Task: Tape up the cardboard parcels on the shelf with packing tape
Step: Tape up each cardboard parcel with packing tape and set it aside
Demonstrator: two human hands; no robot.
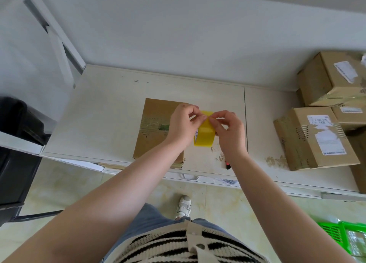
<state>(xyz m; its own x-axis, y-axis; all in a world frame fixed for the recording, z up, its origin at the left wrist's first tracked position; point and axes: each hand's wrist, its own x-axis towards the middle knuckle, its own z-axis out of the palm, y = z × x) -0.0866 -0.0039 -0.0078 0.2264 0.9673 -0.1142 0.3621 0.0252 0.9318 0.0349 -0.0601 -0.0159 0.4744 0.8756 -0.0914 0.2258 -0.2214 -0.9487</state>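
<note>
The white shelf (103, 112) fills the middle of the view, with a plain wall behind it at 12 o'clock. At 3 o'clock on the shelf stands a pile of cardboard parcels (313, 138); they carry white labels, partly torn, and strips of old tape. A black bin (17, 140) stands at 9 o'clock, beside the shelf end. Near the centre, slightly toward 10 o'clock, a flat cardboard parcel (156, 124) lies on the shelf, with a band of clear tape across it; its near edge reaches the front edge of the shelf. A green plastic crate (340, 237) is on the floor at 4 o'clock.

Both hands are above the shelf at the centre. The left hand (182, 124) holds the yellow roll of packing tape (205, 136) from the 9 o'clock side, its fingers curled on the roll. The right hand (227, 130) is at the 3 o'clock side, and its thumb and fingers pinch the loose end of the tape on top of the roll. The roll is just beside the right edge of the flat parcel. A small red and black pen-like object (228, 166) lies on the shelf at 5 o'clock from the roll, partly hidden by the right forearm.
</note>
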